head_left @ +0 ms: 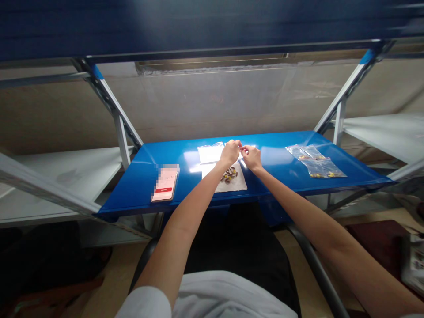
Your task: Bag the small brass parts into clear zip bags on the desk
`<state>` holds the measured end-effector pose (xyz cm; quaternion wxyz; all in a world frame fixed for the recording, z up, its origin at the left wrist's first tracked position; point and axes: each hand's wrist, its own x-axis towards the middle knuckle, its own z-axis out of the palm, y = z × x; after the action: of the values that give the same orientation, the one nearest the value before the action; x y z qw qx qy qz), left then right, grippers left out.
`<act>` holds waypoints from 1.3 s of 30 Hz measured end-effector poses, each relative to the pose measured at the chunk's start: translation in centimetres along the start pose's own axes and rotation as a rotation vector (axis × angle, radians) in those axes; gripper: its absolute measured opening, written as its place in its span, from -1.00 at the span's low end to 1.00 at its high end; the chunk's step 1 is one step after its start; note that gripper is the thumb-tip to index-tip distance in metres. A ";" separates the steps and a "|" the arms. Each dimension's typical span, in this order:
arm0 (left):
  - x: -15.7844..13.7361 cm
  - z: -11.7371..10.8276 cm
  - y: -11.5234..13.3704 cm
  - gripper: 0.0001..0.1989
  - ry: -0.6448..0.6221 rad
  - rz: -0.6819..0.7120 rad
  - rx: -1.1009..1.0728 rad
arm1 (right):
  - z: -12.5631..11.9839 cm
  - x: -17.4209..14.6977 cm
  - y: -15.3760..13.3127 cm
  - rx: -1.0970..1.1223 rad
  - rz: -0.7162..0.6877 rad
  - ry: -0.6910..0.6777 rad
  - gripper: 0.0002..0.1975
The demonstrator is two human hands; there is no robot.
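Observation:
My left hand (pixel 231 152) and my right hand (pixel 251 157) meet over the middle of the blue table, fingertips pinched close together. What is between them is too small and glare-lit to make out; a bright patch that looks like clear plastic shows just under the fingers. Below the hands, a heap of small brown and yellow pieces (pixel 231 175) lies on a pale square sheet (pixel 240 183). My left forearm partly covers this sheet. A stack of clear plastic bags (pixel 211 153), bright with glare, lies just left of my left hand.
Several clear zip bags (pixel 326 167) with yellow and brown pieces lie at the table's right. A phone (pixel 166 183) with a lit screen rests on the left of the blue table (pixel 132 194). Metal posts (pixel 347 90) stand at both sides, and a blue shelf (pixel 212 26) hangs overhead.

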<state>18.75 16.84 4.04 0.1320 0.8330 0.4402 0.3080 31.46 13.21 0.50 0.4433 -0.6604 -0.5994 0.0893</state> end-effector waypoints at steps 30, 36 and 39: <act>-3.8 14.2 16.7 -0.58 -0.064 -0.187 -0.435 | -15.7 -11.5 11.4 -0.491 0.002 0.282 -0.60; -4.7 10.1 14.4 -0.73 -0.062 -0.169 -0.373 | -13.8 -12.2 7.4 -0.042 0.018 0.228 -0.69; -6.1 7.1 12.7 -0.80 0.067 -0.180 -0.421 | -12.9 -11.1 6.2 0.291 0.108 0.212 -0.72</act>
<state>28.96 4.88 2.35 0.3153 0.7336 0.4430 0.4076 41.32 -1.92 -0.75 0.5894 -0.6261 -0.4940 0.1287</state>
